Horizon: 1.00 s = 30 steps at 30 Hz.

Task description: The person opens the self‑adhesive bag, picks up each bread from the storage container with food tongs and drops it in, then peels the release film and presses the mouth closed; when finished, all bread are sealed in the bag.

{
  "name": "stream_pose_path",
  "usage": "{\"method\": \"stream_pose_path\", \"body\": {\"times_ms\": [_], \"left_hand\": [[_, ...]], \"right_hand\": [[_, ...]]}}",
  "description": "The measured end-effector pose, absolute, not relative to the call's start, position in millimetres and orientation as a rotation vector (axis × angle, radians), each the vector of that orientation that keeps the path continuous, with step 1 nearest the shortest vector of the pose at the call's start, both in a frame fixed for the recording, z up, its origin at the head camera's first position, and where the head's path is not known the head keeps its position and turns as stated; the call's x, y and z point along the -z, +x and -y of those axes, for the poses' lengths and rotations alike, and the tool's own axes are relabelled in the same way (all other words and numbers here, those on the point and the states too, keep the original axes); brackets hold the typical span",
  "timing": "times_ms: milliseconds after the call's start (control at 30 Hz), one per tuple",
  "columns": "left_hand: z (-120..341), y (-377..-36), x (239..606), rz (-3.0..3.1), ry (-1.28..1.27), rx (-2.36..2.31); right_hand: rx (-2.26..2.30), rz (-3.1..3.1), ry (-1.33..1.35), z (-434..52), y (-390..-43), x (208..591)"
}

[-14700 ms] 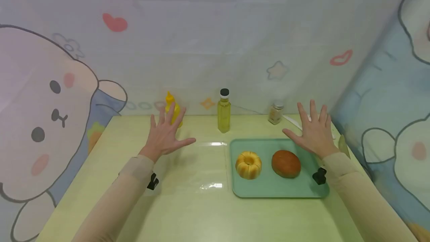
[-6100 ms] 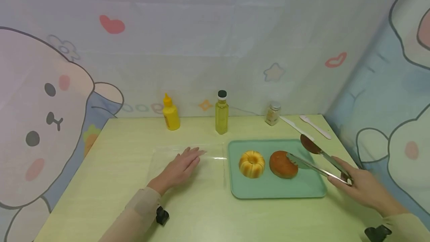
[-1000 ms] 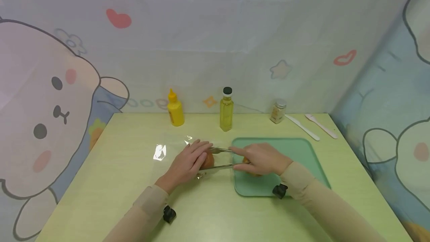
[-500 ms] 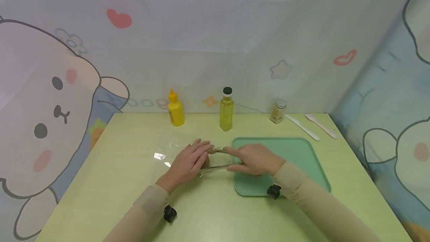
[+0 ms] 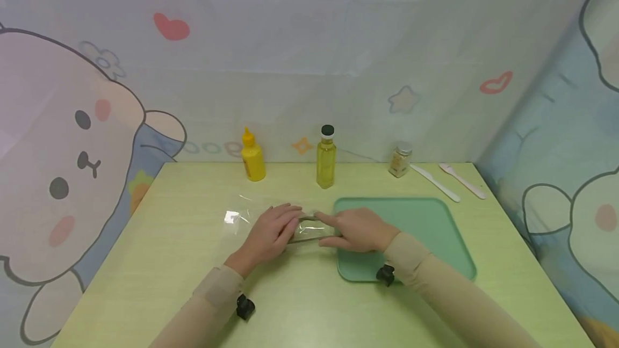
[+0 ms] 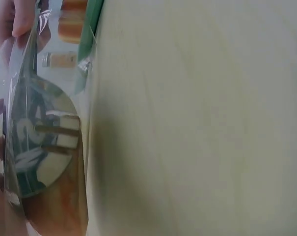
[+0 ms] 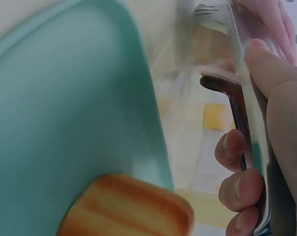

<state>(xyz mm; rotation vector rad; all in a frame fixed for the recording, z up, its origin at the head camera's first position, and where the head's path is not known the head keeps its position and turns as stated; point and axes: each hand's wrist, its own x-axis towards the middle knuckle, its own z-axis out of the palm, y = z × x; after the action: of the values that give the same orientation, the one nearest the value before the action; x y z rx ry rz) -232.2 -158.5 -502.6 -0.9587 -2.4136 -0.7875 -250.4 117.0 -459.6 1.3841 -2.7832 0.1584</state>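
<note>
The tongs (image 5: 309, 230) lie low over the table (image 5: 145, 283), between the two hands and just left of the tray (image 5: 435, 240), with their long axis running nearly level from right to left in the head view. Their handle end sits in the right hand (image 5: 355, 228) and their spoon-shaped tips point left, in under the left hand (image 5: 268, 232) and into the clear bag (image 5: 237, 218). The left wrist view shows one shiny tip (image 6: 40, 142) close up through the plastic, with something orange-brown beside it that is too blurred to name. The right hand grasps the tongs: in the right wrist view its fingers (image 7: 241, 189) curl round the lower steel arm and the thumb lies along the upper one, pressing the two arms close together. The left hand lies palm down on the bag over the tips, fingers fairly straight and together; whether they pinch the plastic cannot be told. A ridged golden bun (image 7: 128, 209) sits on the tray's left edge, just under the right wrist. At the back of the table stand a yellow bottle (image 5: 253, 161), an oil bottle (image 5: 326, 158) and a small jar (image 5: 400, 159), with two white utensils (image 5: 447, 182) to their right.
</note>
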Motion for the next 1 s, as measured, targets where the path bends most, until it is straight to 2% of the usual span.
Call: {"method": "stream_pose_path", "body": {"times_ms": [467, 1000], "left_hand": [[153.7, -227.3, 497.3, 2.444, -0.931, 0.731], [143.2, -225.6, 493.5, 2.455, -0.946, 0.739]], "right_hand": [[-0.199, 2.799, 1.417, -98.5, -248.5, 456.8], [-0.293, 2.896, 1.331, -83.6, -244.1, 457.1]]}}
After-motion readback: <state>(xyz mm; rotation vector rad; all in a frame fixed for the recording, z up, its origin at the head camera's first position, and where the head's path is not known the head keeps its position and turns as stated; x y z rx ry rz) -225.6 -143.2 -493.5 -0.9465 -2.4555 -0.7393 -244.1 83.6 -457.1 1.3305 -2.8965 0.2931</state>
